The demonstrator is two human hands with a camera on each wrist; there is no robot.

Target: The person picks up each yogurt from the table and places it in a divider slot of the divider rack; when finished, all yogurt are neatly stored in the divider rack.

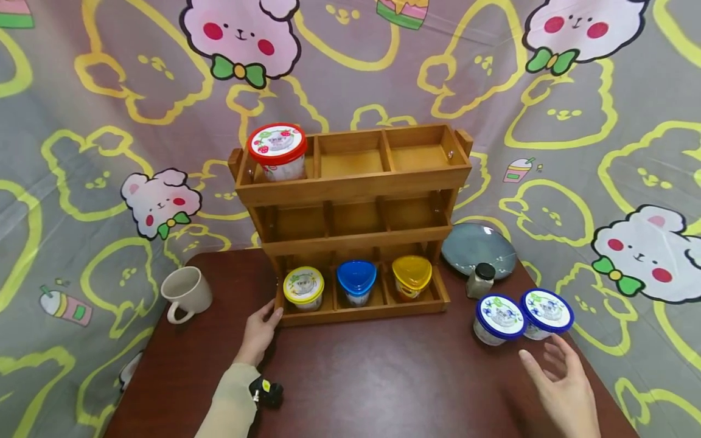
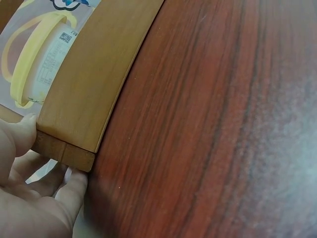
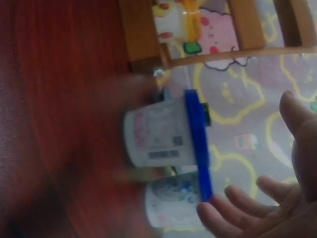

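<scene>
My left hand (image 1: 260, 331) grips the lower left corner of a three-tier wooden rack (image 1: 356, 182). In the left wrist view, the thumb (image 2: 26, 133) lies at the upper edge of its end and the fingers bend against the end's lower side. My right hand (image 1: 566, 383), fingers spread and holding nothing, is just in front of two blue-lidded tubs (image 1: 499, 319) at the table's right. Those white tubs (image 3: 161, 134) stand side by side. On the rack's bottom tier sit a yellow-lidded tub (image 1: 303, 287), a blue cup (image 1: 356, 281) and a yellow cup (image 1: 412, 277).
A red-lidded tub (image 1: 277, 150) stands in the top tier's left compartment. Left of the rack is a beige mug (image 1: 186, 293). A grey-blue plate (image 1: 477, 250) and a small black-capped jar (image 1: 481, 281) are to the right. Patterned cloth (image 1: 350, 73) surrounds the table.
</scene>
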